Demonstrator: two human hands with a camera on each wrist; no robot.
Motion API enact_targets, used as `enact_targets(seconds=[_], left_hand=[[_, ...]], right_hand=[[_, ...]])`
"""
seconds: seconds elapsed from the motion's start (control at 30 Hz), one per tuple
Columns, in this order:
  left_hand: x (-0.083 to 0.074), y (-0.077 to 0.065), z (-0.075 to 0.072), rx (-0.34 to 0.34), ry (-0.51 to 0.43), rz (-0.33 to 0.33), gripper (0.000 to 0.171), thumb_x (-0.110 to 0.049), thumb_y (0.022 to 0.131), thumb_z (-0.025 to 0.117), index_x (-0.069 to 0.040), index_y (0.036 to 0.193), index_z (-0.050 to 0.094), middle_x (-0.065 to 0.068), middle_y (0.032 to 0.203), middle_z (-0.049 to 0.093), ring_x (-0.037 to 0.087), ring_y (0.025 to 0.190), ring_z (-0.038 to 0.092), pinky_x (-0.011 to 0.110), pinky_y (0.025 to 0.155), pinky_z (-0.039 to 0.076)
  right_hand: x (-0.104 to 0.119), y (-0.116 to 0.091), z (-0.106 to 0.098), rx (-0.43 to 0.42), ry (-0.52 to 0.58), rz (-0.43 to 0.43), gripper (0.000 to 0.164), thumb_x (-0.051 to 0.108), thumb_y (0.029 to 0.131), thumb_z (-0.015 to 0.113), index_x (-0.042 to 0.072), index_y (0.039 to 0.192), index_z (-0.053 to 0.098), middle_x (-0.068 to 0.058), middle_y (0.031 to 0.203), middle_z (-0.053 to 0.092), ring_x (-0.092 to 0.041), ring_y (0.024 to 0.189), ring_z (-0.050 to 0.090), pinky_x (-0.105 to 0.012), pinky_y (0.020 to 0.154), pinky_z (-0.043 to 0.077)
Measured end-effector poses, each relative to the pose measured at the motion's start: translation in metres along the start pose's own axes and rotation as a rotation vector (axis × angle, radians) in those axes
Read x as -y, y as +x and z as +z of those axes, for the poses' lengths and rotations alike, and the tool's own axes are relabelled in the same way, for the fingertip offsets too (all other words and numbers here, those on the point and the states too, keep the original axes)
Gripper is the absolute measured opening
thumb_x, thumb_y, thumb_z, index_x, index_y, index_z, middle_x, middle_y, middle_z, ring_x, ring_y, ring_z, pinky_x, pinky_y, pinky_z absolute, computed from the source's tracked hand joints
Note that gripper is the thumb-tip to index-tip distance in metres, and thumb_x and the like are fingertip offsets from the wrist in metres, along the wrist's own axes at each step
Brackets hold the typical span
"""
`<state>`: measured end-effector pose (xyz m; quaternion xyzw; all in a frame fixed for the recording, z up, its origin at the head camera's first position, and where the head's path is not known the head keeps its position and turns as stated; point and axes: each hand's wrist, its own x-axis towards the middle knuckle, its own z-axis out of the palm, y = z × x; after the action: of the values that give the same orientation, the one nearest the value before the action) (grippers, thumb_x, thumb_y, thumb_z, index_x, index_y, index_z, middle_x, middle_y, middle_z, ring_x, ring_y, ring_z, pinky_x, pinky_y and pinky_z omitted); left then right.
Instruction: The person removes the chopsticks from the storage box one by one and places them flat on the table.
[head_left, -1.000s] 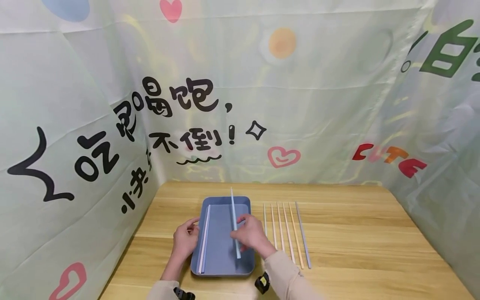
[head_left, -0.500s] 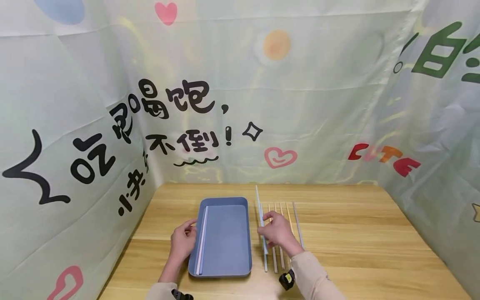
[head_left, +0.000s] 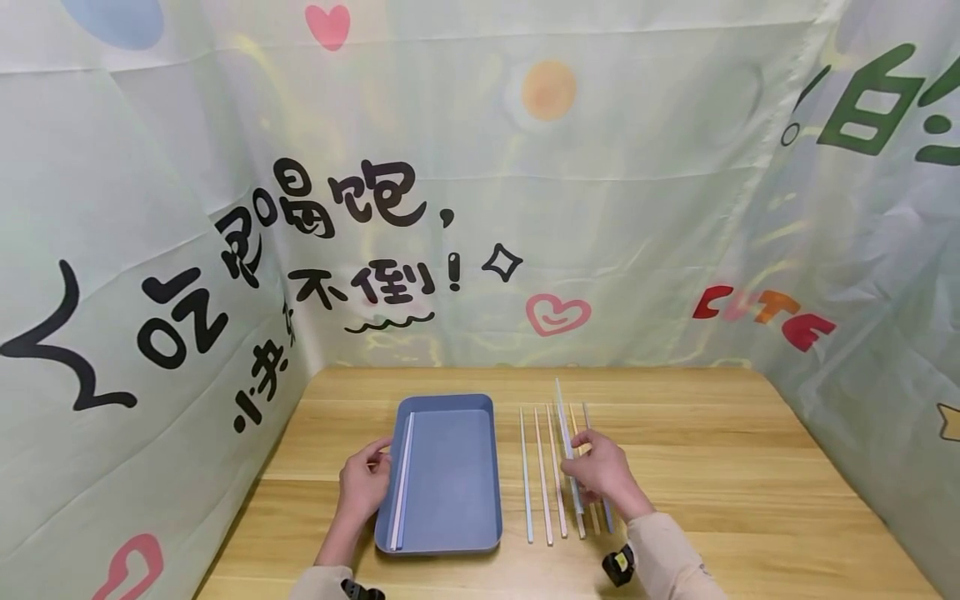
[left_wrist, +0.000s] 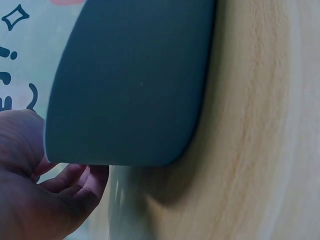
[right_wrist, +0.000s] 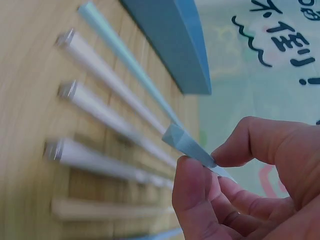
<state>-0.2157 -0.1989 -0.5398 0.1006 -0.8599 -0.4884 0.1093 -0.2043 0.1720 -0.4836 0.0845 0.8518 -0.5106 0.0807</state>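
Note:
My right hand [head_left: 600, 467] pinches a light blue chopstick [right_wrist: 185, 144] between thumb and fingertips, holding it above a row of chopsticks lying on the table. In that row are a light blue chopstick [head_left: 527, 483] at the left end, several pale pink or cream ones, and a purple-blue one at the right, partly behind the hand. My left hand [head_left: 363, 482] rests at the left side of a blue tray [head_left: 450, 542], its loosely bent fingers touching the edge. Inside the tray, a whitish chopstick [head_left: 399, 492] and a purple-blue chopstick [head_left: 405, 504] lie along the left wall.
The wooden table [head_left: 712, 483] reaches to the right and front. Printed cloth walls [head_left: 637, 208] close in the back and both sides. Each wrist wears a small black device, such as the right one [head_left: 618, 565].
My right hand has carried the light blue chopstick from over the tray rightward, across the row of chopsticks. The left hand has stayed at the tray's left edge.

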Motion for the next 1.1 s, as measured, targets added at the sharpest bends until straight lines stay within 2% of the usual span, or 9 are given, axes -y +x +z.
enact_targets(seconds=[0.1,0.3,0.47,0.67,0.87,1.1], left_hand=[[0.000,0.000,0.001,-0.003,-0.002,0.002,0.034,-0.002,0.101,0.061,-0.002,0.132,0.072,0.016,0.102,0.071,0.017,0.085,0.063,0.022,0.067,0.050],[0.001,0.001,0.001,0.011,-0.001,-0.013,0.035,-0.003,0.101,0.059,-0.003,0.135,0.070,0.016,0.104,0.070,0.019,0.086,0.063,0.022,0.067,0.050],[0.001,0.002,0.000,0.015,0.006,-0.011,0.035,-0.003,0.101,0.059,-0.002,0.134,0.070,0.016,0.104,0.071,0.019,0.087,0.064,0.023,0.068,0.051],[0.001,0.001,0.000,0.017,0.005,-0.015,0.035,-0.003,0.101,0.059,-0.002,0.135,0.070,0.016,0.104,0.071,0.019,0.087,0.064,0.023,0.069,0.051],[0.001,0.002,0.000,0.023,0.005,-0.025,0.036,-0.003,0.102,0.059,-0.002,0.136,0.069,0.016,0.105,0.070,0.021,0.088,0.063,0.023,0.068,0.051],[-0.001,0.001,0.000,0.013,0.001,-0.021,0.035,-0.003,0.101,0.060,-0.003,0.134,0.071,0.016,0.104,0.070,0.020,0.087,0.063,0.022,0.068,0.050]], right_hand=[[-0.009,0.000,-0.010,-0.008,-0.009,0.017,0.041,0.005,0.088,0.069,-0.001,0.127,0.056,-0.005,0.075,0.053,-0.014,0.052,0.046,-0.035,0.051,0.056],[-0.026,0.002,-0.029,-0.047,-0.055,0.037,0.042,0.005,0.088,0.069,-0.003,0.127,0.055,-0.010,0.085,0.057,-0.017,0.059,0.054,-0.037,0.054,0.059],[-0.041,0.003,-0.039,-0.059,-0.088,0.049,0.043,0.007,0.087,0.069,-0.005,0.125,0.055,-0.007,0.078,0.057,-0.015,0.055,0.049,-0.035,0.052,0.057],[-0.052,0.004,-0.044,-0.059,-0.127,0.054,0.044,0.008,0.084,0.068,-0.006,0.124,0.056,-0.005,0.074,0.055,-0.015,0.052,0.051,-0.033,0.050,0.056],[-0.059,0.004,-0.046,-0.063,-0.171,0.047,0.041,0.008,0.082,0.070,-0.005,0.120,0.058,0.002,0.059,0.047,-0.014,0.047,0.051,-0.031,0.047,0.054],[-0.060,0.004,-0.044,-0.068,-0.199,0.042,0.040,0.007,0.080,0.072,-0.004,0.117,0.060,-0.002,0.063,0.050,-0.015,0.047,0.053,-0.031,0.046,0.054]])
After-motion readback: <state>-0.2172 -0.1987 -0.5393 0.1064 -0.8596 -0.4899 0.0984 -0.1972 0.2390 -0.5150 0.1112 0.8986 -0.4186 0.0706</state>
